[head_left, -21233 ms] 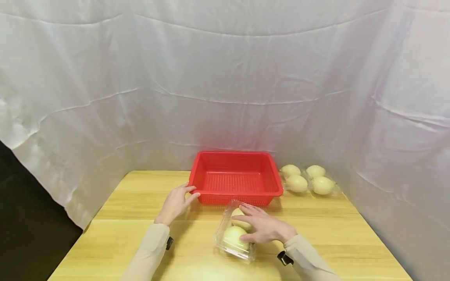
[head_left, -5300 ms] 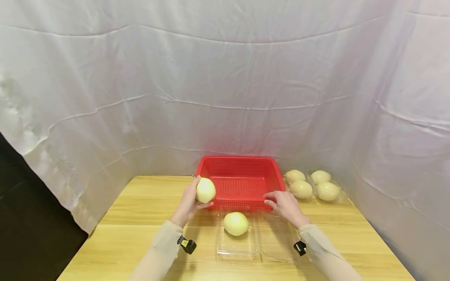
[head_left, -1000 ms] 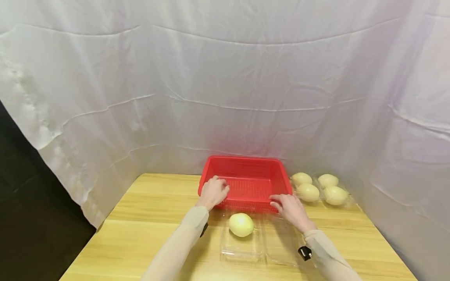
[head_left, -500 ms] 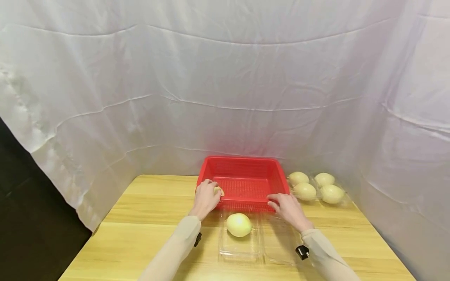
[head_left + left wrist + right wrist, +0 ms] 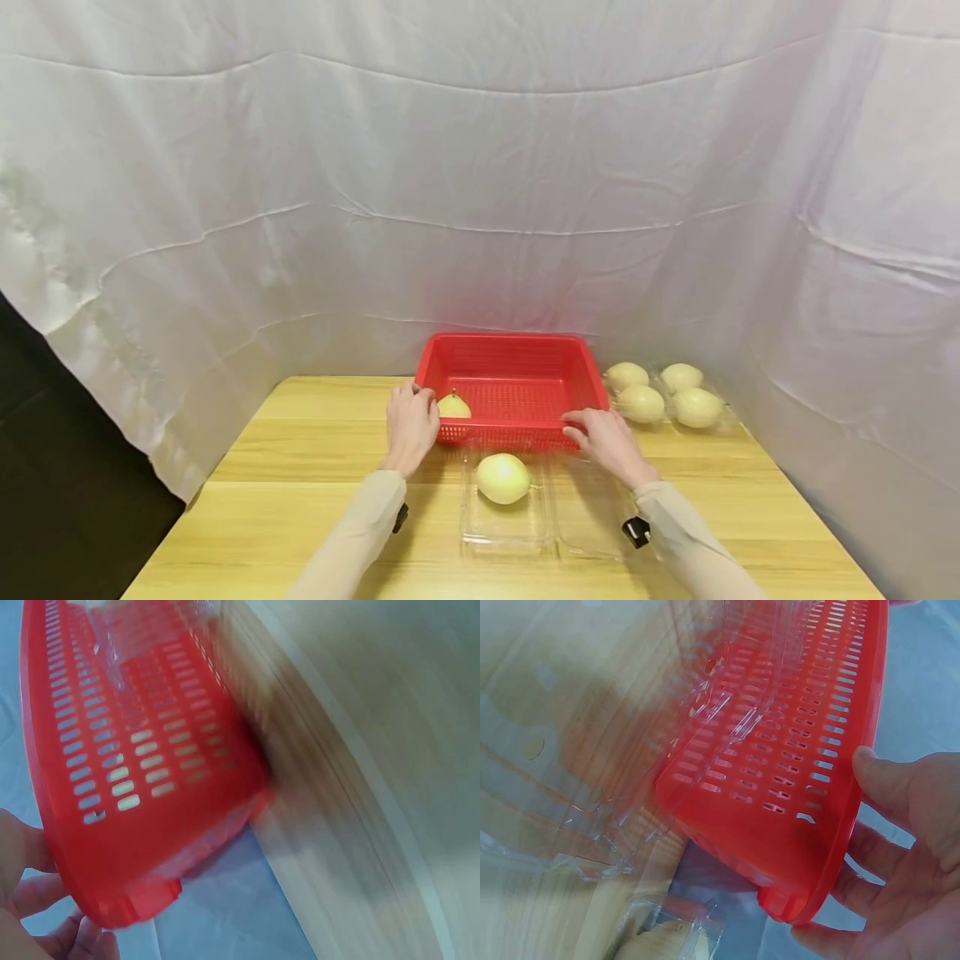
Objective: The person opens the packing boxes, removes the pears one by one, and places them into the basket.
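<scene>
A yellow pear (image 5: pixel 453 407) with its stem up sits inside the red basket (image 5: pixel 517 342), at the front left corner. Beside that corner is my left hand (image 5: pixel 411 423), fingers loosely bent over the rim and apart from the pear; the left wrist view is blurred. At the front right corner my right hand (image 5: pixel 609 442) grips the rim, thumb outside and fingers over the far side (image 5: pixel 907 847). In front of the basket another pear (image 5: pixel 503 478) lies in a clear plastic clamshell box (image 5: pixel 506 533), its lid (image 5: pixel 592 517) folded open to the right.
Several more pears (image 5: pixel 697 407) in clear plastic packs stand right of the basket. Behind the wooden table (image 5: pixel 262 500) hangs a white cloth (image 5: pixel 480 167); a dark area (image 5: pixel 60 475) borders its left side.
My left hand has let go of a pear inside the basket and moved back left to the rim. Earlier, the clamshell box was shut with two pears. My right hand stays at the basket rim.
</scene>
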A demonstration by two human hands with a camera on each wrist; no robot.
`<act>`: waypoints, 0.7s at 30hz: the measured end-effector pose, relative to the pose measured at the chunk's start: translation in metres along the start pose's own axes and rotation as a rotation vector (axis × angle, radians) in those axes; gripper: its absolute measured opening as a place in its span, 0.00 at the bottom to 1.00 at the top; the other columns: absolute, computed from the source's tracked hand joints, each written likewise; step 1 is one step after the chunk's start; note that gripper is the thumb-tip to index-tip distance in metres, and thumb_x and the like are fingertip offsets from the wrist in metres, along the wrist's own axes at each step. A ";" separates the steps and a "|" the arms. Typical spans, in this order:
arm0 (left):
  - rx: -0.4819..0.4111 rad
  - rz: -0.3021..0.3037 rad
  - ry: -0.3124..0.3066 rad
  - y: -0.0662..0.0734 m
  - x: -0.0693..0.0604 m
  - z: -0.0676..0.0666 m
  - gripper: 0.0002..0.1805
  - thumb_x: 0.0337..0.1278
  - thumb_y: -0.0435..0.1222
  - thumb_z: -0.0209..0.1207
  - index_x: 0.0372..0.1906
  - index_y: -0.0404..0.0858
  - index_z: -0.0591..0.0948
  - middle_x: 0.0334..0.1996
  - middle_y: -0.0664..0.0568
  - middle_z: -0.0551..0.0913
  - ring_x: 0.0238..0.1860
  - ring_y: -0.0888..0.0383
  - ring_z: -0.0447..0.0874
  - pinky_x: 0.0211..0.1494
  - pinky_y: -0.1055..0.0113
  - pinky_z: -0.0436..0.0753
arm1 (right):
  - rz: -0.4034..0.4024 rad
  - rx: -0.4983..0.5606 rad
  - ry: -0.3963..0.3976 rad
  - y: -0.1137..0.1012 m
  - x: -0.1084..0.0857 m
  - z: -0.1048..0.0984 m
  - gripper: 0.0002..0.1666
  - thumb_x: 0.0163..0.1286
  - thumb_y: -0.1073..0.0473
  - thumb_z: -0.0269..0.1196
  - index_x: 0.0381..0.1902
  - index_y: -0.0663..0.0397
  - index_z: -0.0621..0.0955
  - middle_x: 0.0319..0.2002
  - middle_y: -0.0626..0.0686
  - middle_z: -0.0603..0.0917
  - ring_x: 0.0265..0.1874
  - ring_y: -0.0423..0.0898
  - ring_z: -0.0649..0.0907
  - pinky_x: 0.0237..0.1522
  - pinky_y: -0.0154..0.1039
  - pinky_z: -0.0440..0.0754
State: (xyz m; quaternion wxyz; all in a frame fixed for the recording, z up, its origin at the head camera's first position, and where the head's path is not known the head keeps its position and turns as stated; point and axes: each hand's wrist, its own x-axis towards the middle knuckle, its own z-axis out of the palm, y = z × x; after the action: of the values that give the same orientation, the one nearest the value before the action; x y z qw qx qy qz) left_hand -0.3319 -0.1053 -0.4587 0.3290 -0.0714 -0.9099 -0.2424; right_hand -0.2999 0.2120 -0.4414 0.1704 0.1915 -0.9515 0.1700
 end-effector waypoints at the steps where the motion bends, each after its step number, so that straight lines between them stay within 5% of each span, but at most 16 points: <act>1: 0.002 -0.003 0.001 -0.003 0.000 -0.001 0.05 0.56 0.30 0.61 0.34 0.34 0.86 0.35 0.42 0.79 0.42 0.44 0.73 0.46 0.51 0.72 | 0.001 0.000 0.000 0.000 0.000 0.000 0.13 0.64 0.59 0.67 0.46 0.53 0.86 0.42 0.54 0.89 0.44 0.54 0.86 0.57 0.64 0.71; 9: -0.057 -0.091 -0.027 -0.016 0.003 -0.004 0.08 0.58 0.31 0.57 0.35 0.31 0.85 0.41 0.38 0.79 0.47 0.42 0.73 0.50 0.51 0.75 | -0.010 -0.010 0.003 0.003 0.004 0.000 0.13 0.64 0.59 0.67 0.46 0.55 0.86 0.41 0.54 0.89 0.43 0.54 0.86 0.56 0.64 0.72; 15: -0.111 -0.185 -0.084 -0.022 0.004 -0.003 0.08 0.57 0.33 0.55 0.28 0.34 0.81 0.36 0.41 0.78 0.39 0.45 0.76 0.43 0.52 0.79 | -0.008 -0.007 -0.006 0.003 0.005 0.003 0.14 0.63 0.58 0.67 0.46 0.55 0.86 0.41 0.53 0.89 0.44 0.53 0.86 0.56 0.62 0.73; 21: -0.057 -0.123 -0.084 -0.027 0.009 -0.002 0.09 0.57 0.33 0.55 0.28 0.35 0.83 0.27 0.45 0.77 0.28 0.50 0.75 0.33 0.56 0.79 | -0.008 0.002 0.002 0.005 0.009 0.005 0.13 0.64 0.59 0.67 0.46 0.55 0.86 0.42 0.54 0.89 0.45 0.53 0.86 0.56 0.60 0.73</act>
State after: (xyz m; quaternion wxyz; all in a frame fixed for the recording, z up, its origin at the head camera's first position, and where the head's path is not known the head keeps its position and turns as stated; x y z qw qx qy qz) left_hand -0.3453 -0.1303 -0.4621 0.2728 -0.0346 -0.9183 -0.2848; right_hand -0.3117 0.2114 -0.4438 0.1720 0.1954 -0.9504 0.1703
